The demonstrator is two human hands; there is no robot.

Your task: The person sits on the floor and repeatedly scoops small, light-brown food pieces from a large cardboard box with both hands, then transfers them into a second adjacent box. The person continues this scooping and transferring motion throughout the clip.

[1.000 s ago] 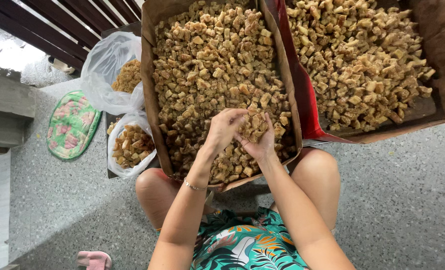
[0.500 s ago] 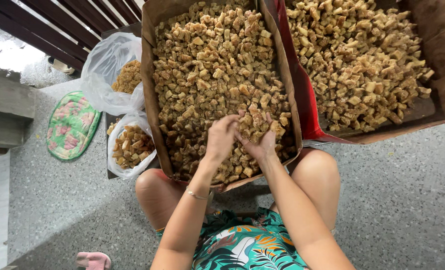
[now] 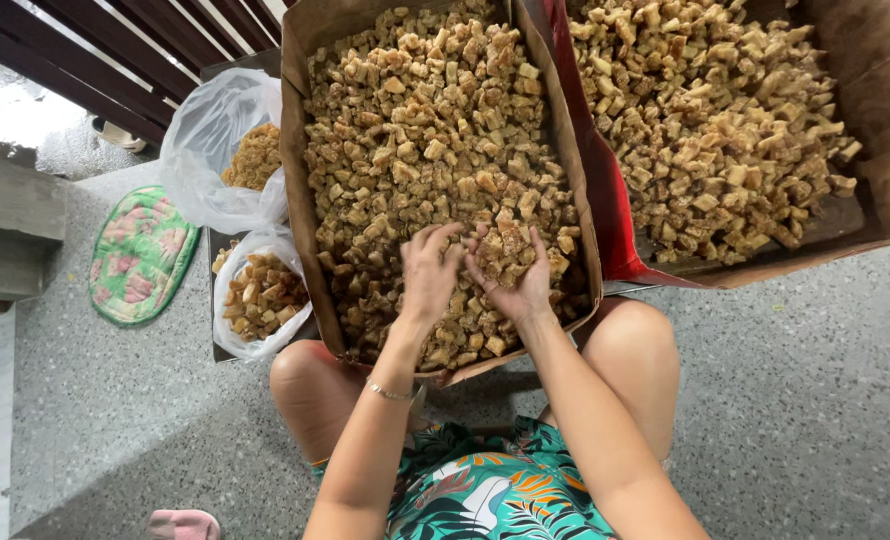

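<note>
Sorting through golden-brown fried chunks (image 3: 435, 150) heaped in a long cardboard box (image 3: 295, 180) propped against the knees. Cupping a small pile of chunks in the right hand (image 3: 513, 275), palm up and fingers loosely curled; reaching in with the left hand (image 3: 430, 270), fingers spread and half open over the same pile, gripping nothing that can be made out. Sitting alongside on the right: a second cardboard box (image 3: 885, 120) with a red inner flap (image 3: 585, 190), filled with the same chunks. Resting at left: two clear plastic bags (image 3: 205, 150), upper and lower (image 3: 255, 295), both holding chunks. Lying beyond on the speckled grey floor (image 3: 815, 380): a green and pink floral mat (image 3: 140, 255).
</note>
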